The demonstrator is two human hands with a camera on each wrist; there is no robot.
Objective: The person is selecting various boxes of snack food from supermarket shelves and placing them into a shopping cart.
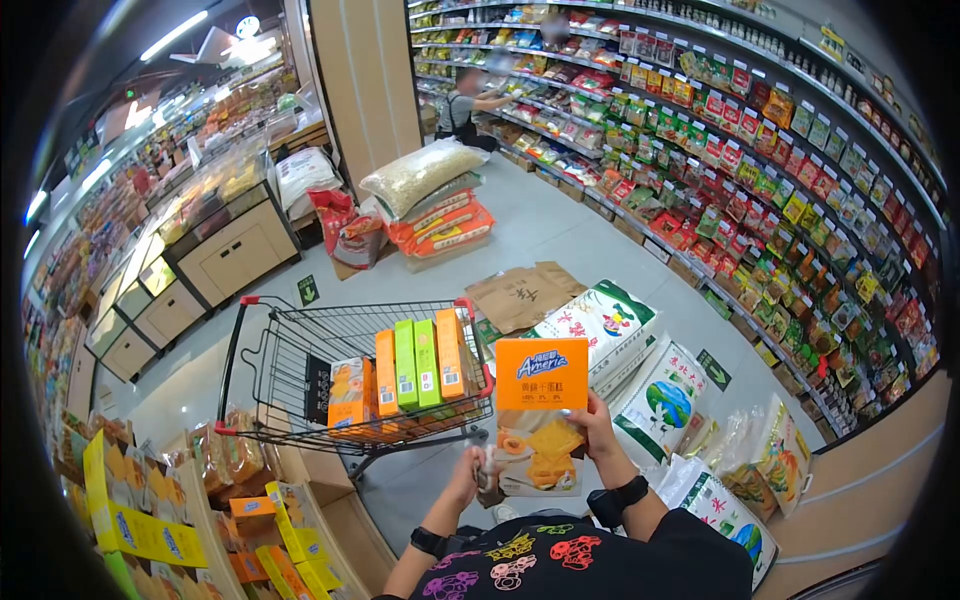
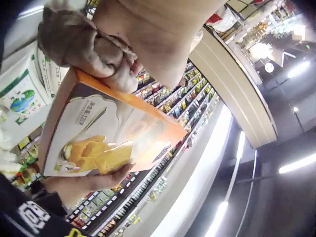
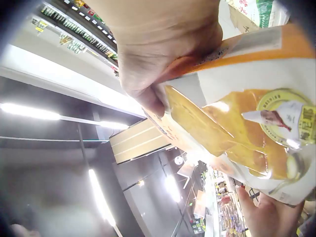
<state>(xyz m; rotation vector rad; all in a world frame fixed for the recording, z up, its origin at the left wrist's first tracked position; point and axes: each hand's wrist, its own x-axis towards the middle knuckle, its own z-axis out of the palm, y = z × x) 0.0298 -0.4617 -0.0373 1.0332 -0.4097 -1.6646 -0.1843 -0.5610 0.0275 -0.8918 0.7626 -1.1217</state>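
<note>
In the head view, an orange cake box [image 1: 541,374] with a picture of yellow cakes is held upright in front of the chest. My right hand [image 1: 600,432] grips its right edge, and the thumb [image 3: 152,101] lies along the front in the right wrist view. My left hand [image 1: 463,482] is near the box's lower left, holding a crumpled greyish-brown cloth [image 2: 91,49]. That cloth overlaps the box's orange edge in the left wrist view. Just beyond stands a shopping cart [image 1: 262,400] with orange and green boxes [image 1: 404,364] upright inside.
Rice sacks [image 1: 658,400] are piled to the right, beside flattened brown cardboard [image 1: 522,297]. Yellow and orange boxes [image 1: 150,535] fill a low shelf at lower left. More sacks [image 1: 425,180] lie ahead. A person [image 1: 460,110] is low by the long wall shelves [image 1: 740,150].
</note>
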